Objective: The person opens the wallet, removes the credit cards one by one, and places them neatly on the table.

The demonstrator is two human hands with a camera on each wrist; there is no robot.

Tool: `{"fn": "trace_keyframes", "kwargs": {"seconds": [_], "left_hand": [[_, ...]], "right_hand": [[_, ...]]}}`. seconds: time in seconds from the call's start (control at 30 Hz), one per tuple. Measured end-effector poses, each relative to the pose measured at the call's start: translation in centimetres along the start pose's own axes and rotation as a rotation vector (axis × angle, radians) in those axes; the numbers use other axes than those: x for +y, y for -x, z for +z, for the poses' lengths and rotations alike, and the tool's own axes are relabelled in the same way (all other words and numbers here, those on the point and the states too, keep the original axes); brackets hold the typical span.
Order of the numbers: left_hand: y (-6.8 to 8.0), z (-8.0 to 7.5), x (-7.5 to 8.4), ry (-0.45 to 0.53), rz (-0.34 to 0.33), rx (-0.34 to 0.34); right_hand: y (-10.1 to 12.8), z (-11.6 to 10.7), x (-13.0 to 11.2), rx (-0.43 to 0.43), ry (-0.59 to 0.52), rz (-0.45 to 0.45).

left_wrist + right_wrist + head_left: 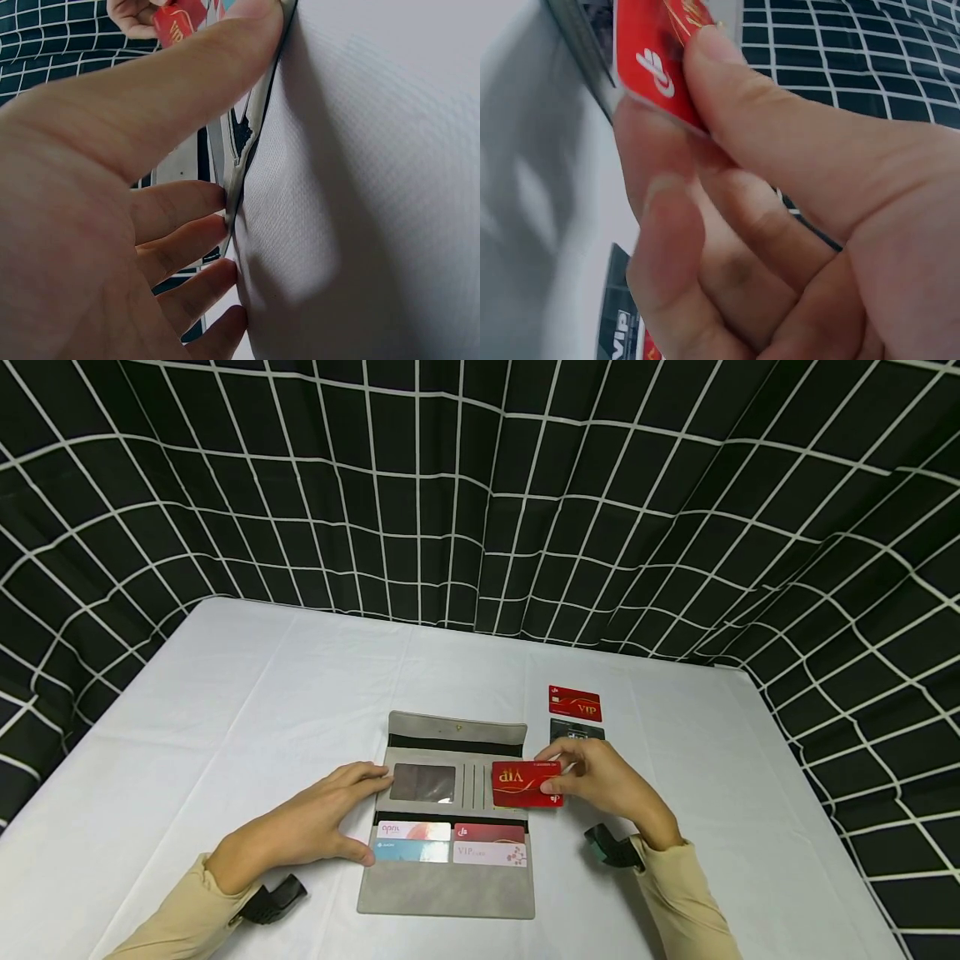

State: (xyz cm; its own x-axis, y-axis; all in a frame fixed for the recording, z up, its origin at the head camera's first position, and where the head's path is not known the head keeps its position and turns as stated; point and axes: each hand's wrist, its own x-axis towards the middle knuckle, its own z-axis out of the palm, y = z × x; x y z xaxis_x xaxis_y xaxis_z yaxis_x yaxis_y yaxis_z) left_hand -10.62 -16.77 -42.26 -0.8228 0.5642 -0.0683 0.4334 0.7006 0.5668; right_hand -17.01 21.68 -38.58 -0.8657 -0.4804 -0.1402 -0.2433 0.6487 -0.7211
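**While the left hand [318, 817] touches a grey wallet [446, 893], the right hand [603, 777] pinches a red VIP card [517, 785]**

As I look over the person's arms, the wallet lies unfolded on the white tabletop [225, 718]. The left hand is at its left edge, fingers spread and mostly straight, thumb set wide of them, the tips touching the edge. The right hand's thumb lies on the face of the red VIP card, fingers behind it. That card is over the right end of the wallet's upper panel, its lettering upside down, one end poking past the wallet's edge; whether any of it sits in a slot, I can't tell.

Left of the card are narrow slots [473, 787] and a clear window [422, 782]. Below, the wallet carries an "april" card [408, 830] above a blue card [412, 850], and a red-topped card [489, 832] above a pink VIP card [487, 854]. Beyond the right hand, a second red card [574, 703] lies just behind a black card [576, 730], which the hand partly hides from the head view.
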Motion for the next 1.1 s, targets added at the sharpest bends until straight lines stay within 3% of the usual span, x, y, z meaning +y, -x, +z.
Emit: {"fn": "trace_keyframes", "kwargs": {"seconds": [0.37, 1.1], "left_hand": [[0.0, 0.0, 0.0, -0.008, 0.005, 0.001], [0.0, 0.1, -0.2, -0.017, 0.009, 0.003]], "right_hand": [[0.8, -1.6, 0.1, 0.024, -0.055, 0.025], [1.9, -4.5, 3.7, 0.014, -0.119, 0.125]]}}
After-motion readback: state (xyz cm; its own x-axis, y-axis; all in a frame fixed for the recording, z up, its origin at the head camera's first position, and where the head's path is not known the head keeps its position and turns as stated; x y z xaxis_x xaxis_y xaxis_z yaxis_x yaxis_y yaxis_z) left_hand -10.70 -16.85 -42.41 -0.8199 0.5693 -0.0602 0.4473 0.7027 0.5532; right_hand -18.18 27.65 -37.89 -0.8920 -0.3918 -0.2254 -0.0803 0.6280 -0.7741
